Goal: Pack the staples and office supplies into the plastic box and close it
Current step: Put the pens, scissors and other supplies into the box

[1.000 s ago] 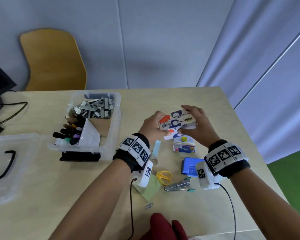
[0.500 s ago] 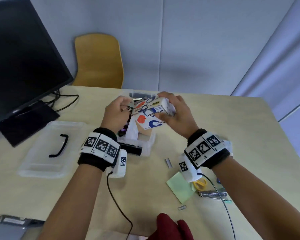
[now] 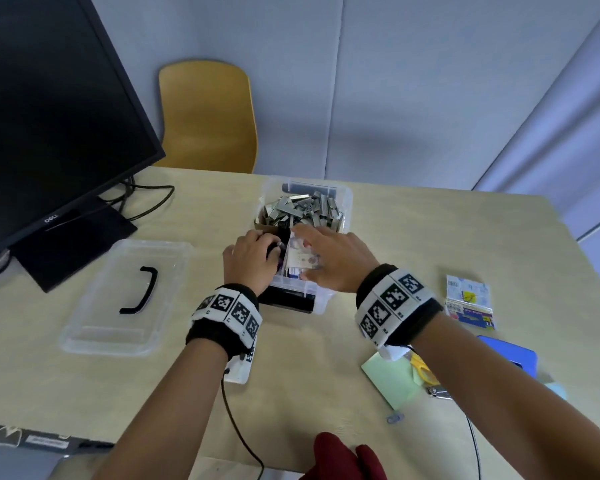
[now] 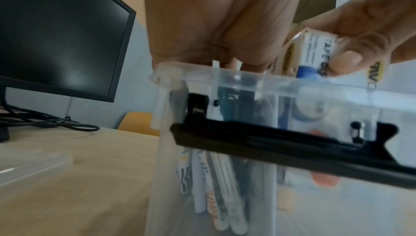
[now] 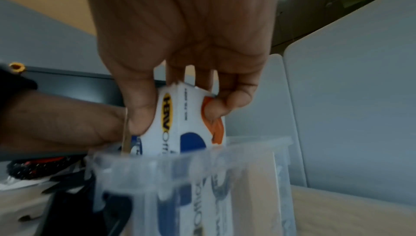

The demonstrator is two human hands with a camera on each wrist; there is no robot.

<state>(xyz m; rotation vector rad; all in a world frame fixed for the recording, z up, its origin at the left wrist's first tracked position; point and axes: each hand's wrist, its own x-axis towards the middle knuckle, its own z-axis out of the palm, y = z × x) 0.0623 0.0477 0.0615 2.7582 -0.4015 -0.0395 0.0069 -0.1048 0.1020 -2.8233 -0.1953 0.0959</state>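
Note:
The clear plastic box stands mid-table with loose staples piled in its far end and pens in its near left part. My right hand pinches a white tape carton between thumb and fingers, and the carton stands partly down inside the box's near right part. My left hand reaches into the box beside it, over the pens. Its fingertips are hidden behind the rim. The clear lid with a black handle lies flat to the left.
A monitor and cables fill the far left. To the right of the box lie staple packets, a blue item, a green sticky pad, yellow-handled scissors and a paper clip. A black latch hangs on the box's near wall.
Both hands carried the carton left over the box and down into it. My left hand left the carton and went in beside the pens. The view swung left.

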